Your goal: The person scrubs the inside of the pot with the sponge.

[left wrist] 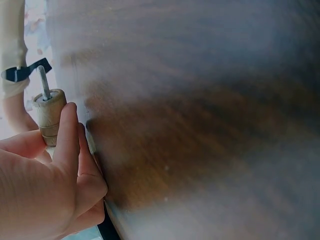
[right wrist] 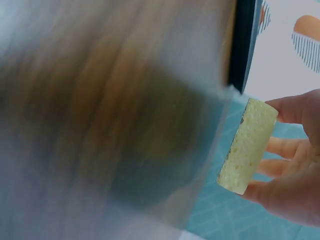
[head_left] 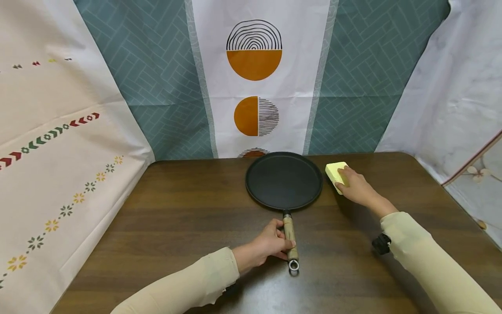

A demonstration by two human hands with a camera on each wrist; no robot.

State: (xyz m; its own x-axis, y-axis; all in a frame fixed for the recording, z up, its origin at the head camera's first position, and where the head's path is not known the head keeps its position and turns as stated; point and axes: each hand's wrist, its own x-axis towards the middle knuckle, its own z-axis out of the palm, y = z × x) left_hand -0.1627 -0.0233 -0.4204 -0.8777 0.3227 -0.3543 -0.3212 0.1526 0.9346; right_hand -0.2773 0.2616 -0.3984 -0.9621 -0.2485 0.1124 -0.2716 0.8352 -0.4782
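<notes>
A round black flat pan (head_left: 284, 181) lies near the far edge of the table, its wooden handle (head_left: 289, 235) pointing toward me. My left hand (head_left: 270, 242) grips that handle from the left, close to its ringed end. In the left wrist view, thumb and fingers of the left hand (left wrist: 55, 175) pinch the wooden handle (left wrist: 50, 117). To the right of the pan, my right hand (head_left: 354, 185) holds a pale yellow sponge (head_left: 336, 176). The right wrist view shows the sponge (right wrist: 247, 147) between thumb and fingers of the right hand (right wrist: 295, 165), apart from the dark pan rim (right wrist: 243, 45).
The brown wooden table (head_left: 176, 218) extends to both sides of the pan. A patterned cloth (head_left: 164, 87) hangs right behind its far edge. Light cloths hang at the left (head_left: 59, 174) and right (head_left: 462, 109) sides.
</notes>
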